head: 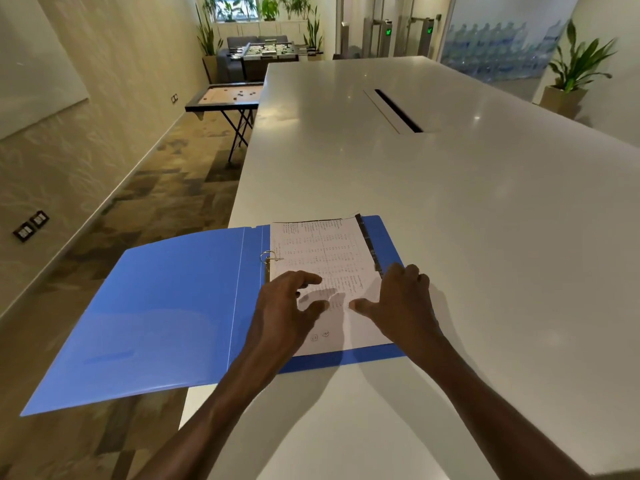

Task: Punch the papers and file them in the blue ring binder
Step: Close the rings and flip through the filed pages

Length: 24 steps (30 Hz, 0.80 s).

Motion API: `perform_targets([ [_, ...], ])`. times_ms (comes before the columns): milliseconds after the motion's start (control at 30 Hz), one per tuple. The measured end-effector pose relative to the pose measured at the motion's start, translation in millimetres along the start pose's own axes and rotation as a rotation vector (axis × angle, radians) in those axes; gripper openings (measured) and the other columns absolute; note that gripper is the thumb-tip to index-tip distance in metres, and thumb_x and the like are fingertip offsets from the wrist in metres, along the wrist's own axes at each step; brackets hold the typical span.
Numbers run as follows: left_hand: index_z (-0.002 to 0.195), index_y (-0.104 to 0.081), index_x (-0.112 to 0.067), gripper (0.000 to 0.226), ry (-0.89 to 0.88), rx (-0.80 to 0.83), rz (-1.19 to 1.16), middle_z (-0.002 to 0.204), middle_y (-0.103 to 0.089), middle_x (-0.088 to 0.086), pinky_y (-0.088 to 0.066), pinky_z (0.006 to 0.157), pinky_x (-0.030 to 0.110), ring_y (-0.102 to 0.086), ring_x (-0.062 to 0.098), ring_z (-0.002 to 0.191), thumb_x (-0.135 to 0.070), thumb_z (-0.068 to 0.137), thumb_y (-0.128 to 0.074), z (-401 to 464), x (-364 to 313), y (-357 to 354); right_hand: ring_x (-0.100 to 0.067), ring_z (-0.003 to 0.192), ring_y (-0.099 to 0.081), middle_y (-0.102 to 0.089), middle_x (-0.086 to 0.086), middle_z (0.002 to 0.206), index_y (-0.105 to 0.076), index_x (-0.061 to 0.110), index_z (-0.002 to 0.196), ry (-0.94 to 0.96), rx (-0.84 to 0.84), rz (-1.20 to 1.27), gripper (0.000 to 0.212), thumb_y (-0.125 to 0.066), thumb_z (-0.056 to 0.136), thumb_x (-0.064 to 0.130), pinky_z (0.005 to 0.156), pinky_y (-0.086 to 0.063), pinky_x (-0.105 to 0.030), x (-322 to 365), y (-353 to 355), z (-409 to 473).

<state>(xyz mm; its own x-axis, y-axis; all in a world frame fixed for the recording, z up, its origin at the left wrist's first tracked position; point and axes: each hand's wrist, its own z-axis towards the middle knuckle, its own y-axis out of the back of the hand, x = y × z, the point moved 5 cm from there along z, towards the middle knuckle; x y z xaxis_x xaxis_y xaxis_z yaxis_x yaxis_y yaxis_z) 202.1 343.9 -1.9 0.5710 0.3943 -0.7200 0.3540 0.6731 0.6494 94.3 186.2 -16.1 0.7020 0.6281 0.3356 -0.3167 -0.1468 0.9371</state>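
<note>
The blue ring binder (166, 306) lies open at the table's left edge, its front cover hanging out past the edge over the floor. A stack of printed papers (322, 251) lies on the binder's right half, threaded on the upper metal ring (267, 257). My left hand (287, 303) hovers over the papers' left side near the rings, fingers loosely bent, holding nothing. My right hand (398, 299) rests on the papers' right edge, fingers over the edge and thumb pointing left across the sheet. The lower ring is hidden behind my left hand.
The long white table (450, 202) stretches ahead with a dark cable slot (398, 110) in its middle. A carrom board on a stand (228, 95) and a foosball table (270, 50) are beyond the table's left side. Potted plant (571, 74) at far right.
</note>
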Motion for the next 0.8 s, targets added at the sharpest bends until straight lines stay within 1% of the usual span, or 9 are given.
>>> perform_targets([
  [100,0.123,-0.063,-0.027,0.048,0.030,0.052,0.061,0.126,-0.063,-0.008,-0.044,0.074,0.014,-0.054,0.002,0.100,-0.030,0.078,-0.080,-3.7,-3.6,-11.6,-0.021,0.104,-0.050,-0.053,-0.010,0.112,-0.045,0.010,0.117,-0.043,0.073,-0.048,0.085,-0.068,0.064,0.072,0.078,-0.038,-0.026,-6.7,-0.6,-5.7],
  [200,0.133,-0.056,-0.024,0.056,0.031,0.093,0.160,0.135,-0.059,-0.003,-0.048,0.090,0.026,-0.057,0.013,0.117,-0.031,0.081,-0.078,-7.4,-7.3,-21.0,-0.021,0.106,-0.050,-0.052,-0.009,0.115,-0.044,0.011,0.119,-0.055,0.149,-0.085,0.087,-0.068,0.063,0.073,0.079,-0.038,-0.026,-5.4,-5.0,-11.8],
  [267,0.136,-0.053,-0.020,0.058,0.032,0.129,0.228,0.138,-0.057,0.000,-0.049,0.097,0.032,-0.056,0.019,0.123,-0.028,0.084,-0.075,-9.9,-10.4,-26.0,-0.020,0.105,-0.051,-0.054,-0.009,0.115,-0.046,0.010,0.118,-0.042,0.149,-0.118,0.084,-0.067,0.066,0.072,0.078,-0.037,-0.025,-2.0,-5.9,-14.9],
  [367,0.135,-0.055,-0.017,0.051,0.040,0.196,0.310,0.136,-0.059,0.003,-0.050,0.089,0.026,-0.058,0.021,0.119,-0.028,0.088,-0.070,-11.5,-10.2,-31.6,-0.019,0.102,-0.053,-0.058,-0.008,0.111,-0.050,0.009,0.116,-0.026,0.145,-0.165,0.078,-0.064,0.070,0.070,0.077,-0.039,-0.024,4.1,-4.7,-17.7],
  [433,0.130,-0.057,-0.016,0.043,0.055,0.238,0.358,0.133,-0.061,0.004,-0.046,0.078,0.018,-0.060,0.020,0.114,-0.030,0.090,-0.067,-11.4,-9.6,-33.4,-0.018,0.098,-0.054,-0.060,-0.007,0.107,-0.051,0.008,0.115,-0.005,0.142,-0.218,0.071,-0.062,0.076,0.066,0.075,-0.039,-0.023,9.4,-3.8,-20.0],
  [500,0.126,-0.059,-0.015,0.036,0.067,0.280,0.405,0.131,-0.062,0.005,-0.041,0.073,0.016,-0.061,0.020,0.111,-0.029,0.093,-0.064,-9.6,-10.9,-35.9,-0.017,0.095,-0.055,-0.061,-0.007,0.106,-0.053,0.008,0.115,0.002,0.122,-0.242,0.063,-0.061,0.081,0.061,0.076,-0.043,-0.022,12.0,-1.9,-20.6],
  [600,0.125,-0.058,-0.013,0.031,0.071,0.340,0.475,0.130,-0.062,0.006,-0.042,0.075,0.019,-0.061,0.019,0.110,-0.026,0.097,-0.058,-5.6,-13.4,-43.0,-0.017,0.096,-0.056,-0.062,-0.007,0.106,-0.054,0.009,0.114,0.001,0.137,-0.245,0.056,-0.062,0.084,0.055,0.081,-0.047,-0.023,11.4,0.2,-16.1],
  [733,0.125,-0.058,-0.012,0.029,0.049,0.402,0.578,0.126,-0.063,0.006,-0.038,0.076,0.020,-0.060,0.019,0.110,-0.024,0.099,-0.055,-1.9,-17.1,-51.4,-0.015,0.095,-0.055,-0.060,-0.010,0.109,-0.054,0.009,0.116,-0.033,0.188,-0.214,0.053,-0.065,0.084,0.050,0.078,-0.047,-0.019,11.4,-1.2,-12.8],
  [800,0.127,-0.058,-0.011,0.030,0.050,0.420,0.604,0.125,-0.062,0.007,-0.043,0.080,0.022,-0.059,0.020,0.111,-0.024,0.099,-0.055,-1.1,-17.5,-54.7,-0.015,0.094,-0.054,-0.059,-0.010,0.109,-0.053,0.009,0.117,-0.055,0.193,-0.200,0.052,-0.066,0.084,0.048,0.079,-0.049,-0.019,11.8,-1.5,-12.0],
])
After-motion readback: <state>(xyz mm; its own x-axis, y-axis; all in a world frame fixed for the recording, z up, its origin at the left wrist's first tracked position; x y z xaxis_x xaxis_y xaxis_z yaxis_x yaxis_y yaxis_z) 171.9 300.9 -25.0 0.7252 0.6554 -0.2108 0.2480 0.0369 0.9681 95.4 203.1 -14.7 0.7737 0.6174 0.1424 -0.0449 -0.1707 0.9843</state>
